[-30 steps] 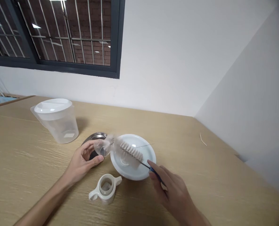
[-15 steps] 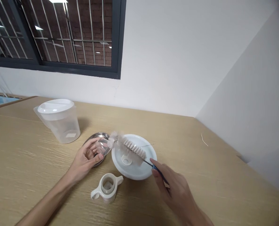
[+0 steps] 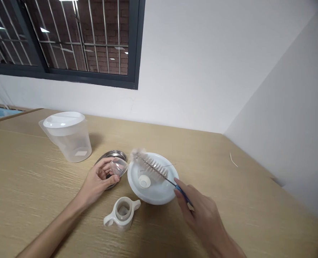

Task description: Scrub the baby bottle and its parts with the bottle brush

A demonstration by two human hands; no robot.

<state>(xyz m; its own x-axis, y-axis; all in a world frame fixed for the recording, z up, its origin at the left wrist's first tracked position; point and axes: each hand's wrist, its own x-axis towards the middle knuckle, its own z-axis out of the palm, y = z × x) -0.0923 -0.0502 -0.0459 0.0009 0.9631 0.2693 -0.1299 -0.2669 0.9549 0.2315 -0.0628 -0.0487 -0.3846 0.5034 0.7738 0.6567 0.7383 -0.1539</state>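
Observation:
My left hand [image 3: 98, 179] is closed around a small clear plastic cap [image 3: 118, 167], its open end tilted toward the bowl. Between the fingers of my right hand [image 3: 198, 211] is the blue handle of a bottle brush [image 3: 152, 167]. The brush's white bristles hang over a white bowl [image 3: 133, 186], with the tip just right of the cap and apart from it. Inside the bowl lies a small white ring-shaped piece [image 3: 144, 181]. A white two-handled baby bottle [image 3: 123, 215] stands without a lid in front of the bowl.
Partly behind my left hand, a round metal dish [image 3: 116, 153] rests on the wooden table [image 3: 207, 165]. A clear lidded pitcher [image 3: 73, 138] stands at the back left. A thin pale strip [image 3: 233, 159] lies to the right. Wall and barred window [image 3: 89, 43] rise behind.
The brush has drawn back right, its tip coming away from the cap's mouth. My left hand still holds the cap in nearly the same spot.

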